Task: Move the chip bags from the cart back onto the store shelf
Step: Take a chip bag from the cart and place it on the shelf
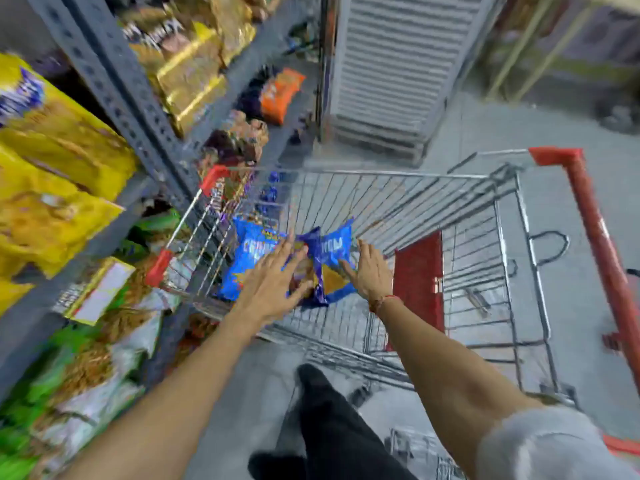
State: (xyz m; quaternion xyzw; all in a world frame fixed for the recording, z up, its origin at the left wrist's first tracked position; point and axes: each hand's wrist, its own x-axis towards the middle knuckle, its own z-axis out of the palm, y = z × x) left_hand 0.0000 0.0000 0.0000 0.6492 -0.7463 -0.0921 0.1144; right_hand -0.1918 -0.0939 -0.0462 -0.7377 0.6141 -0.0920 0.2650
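Note:
Several blue chip bags lie in the bottom of a wire shopping cart with red corners and a red handle. Both my arms reach down into the basket. My left hand hovers over the left side of the bags with its fingers spread; the fingertips touch or nearly touch a bag. My right hand is open at the right edge of the bags, fingers apart. Neither hand has closed on a bag. The store shelf stands to the left of the cart. The picture is blurred by motion.
The grey metal shelf holds yellow bags, gold packs, an orange bag and green-and-white packs lower down. A red child-seat flap stands in the cart. A slatted white unit stands beyond. My dark trouser leg is below.

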